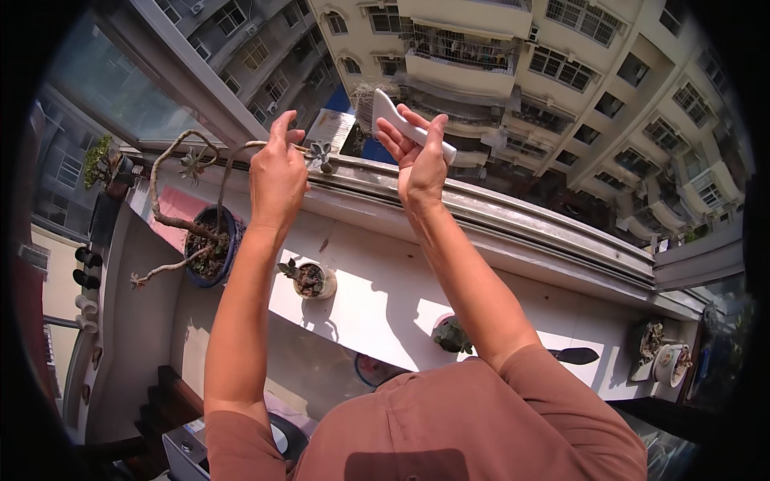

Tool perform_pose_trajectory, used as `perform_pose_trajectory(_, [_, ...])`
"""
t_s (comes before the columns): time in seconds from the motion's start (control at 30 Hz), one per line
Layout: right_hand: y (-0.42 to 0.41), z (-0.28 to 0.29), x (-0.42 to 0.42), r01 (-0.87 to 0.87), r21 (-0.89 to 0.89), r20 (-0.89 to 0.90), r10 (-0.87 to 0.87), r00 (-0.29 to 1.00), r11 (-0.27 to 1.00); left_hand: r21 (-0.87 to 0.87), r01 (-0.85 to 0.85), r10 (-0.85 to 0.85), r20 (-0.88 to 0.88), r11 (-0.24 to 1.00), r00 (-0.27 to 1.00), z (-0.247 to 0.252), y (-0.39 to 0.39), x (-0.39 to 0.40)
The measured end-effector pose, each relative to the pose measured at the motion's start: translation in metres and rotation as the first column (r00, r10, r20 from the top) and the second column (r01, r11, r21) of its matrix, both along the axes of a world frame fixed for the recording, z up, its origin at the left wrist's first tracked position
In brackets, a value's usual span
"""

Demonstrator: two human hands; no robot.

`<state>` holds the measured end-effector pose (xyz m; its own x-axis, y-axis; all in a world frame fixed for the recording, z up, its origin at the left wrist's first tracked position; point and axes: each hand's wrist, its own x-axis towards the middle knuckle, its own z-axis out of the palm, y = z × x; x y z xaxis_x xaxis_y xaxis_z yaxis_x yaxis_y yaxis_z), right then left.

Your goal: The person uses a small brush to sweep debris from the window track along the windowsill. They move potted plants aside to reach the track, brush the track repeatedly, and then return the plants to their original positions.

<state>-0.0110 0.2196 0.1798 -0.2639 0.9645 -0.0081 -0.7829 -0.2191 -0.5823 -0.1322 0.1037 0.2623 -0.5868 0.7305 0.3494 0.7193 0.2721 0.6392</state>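
In my right hand (424, 156) is a white-handled brush (384, 109), held between thumb and fingers out past the window ledge. Wispy pale strands stick out around its bristle end. My left hand (278, 174) is raised at the window track, its back towards me and its fingers partly curled. Behind it passes a long bare branch of a succulent (157, 192), ending in a grey-green rosette (320, 155) just right of the hand. Whether the left fingers grip the branch is hidden. The branch rises from a dark blue pot (230, 258) on the left.
On the white sill stand a small potted succulent (311, 281), another green plant (451, 334) beside my right arm, and a white pot (671, 364) at the far right. The metal window track (541, 225) borders an open drop facing apartment buildings (469, 36). Shoes (87, 276) line a ledge at left.
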Motion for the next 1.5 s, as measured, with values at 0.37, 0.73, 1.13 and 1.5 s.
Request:
perform_pose_trajectory(0.37, [-0.007, 0.013, 0.052, -0.434, 0.193, 0.437, 0.319, 0.841, 0.880, -0.029, -0.064, 0.055, -0.244, 0.998, 0.968, -0.045, -0.047, -0.065])
perform_pose_trajectory(0.73, [-0.009, -0.016, 0.004, -0.640, 0.428, 0.729, 0.175, 0.662, 0.639, 0.199, -0.185, 0.203, -0.074, 0.962, 0.976, -0.024, -0.092, -0.031])
perform_pose_trajectory(1.13, [0.005, 0.010, 0.029, -0.638, 0.397, 0.732, 0.191, 0.653, 0.660, 0.250, -0.536, 0.515, 0.150, 0.806, 0.844, -0.169, -0.205, 0.020])
perform_pose_trajectory(1.5, [-0.024, -0.004, 0.018, -0.231, 0.834, 0.528, -0.600, 0.601, 0.502, 0.005, -0.492, 0.491, -0.078, 0.871, 0.868, -0.271, -0.197, 0.004])
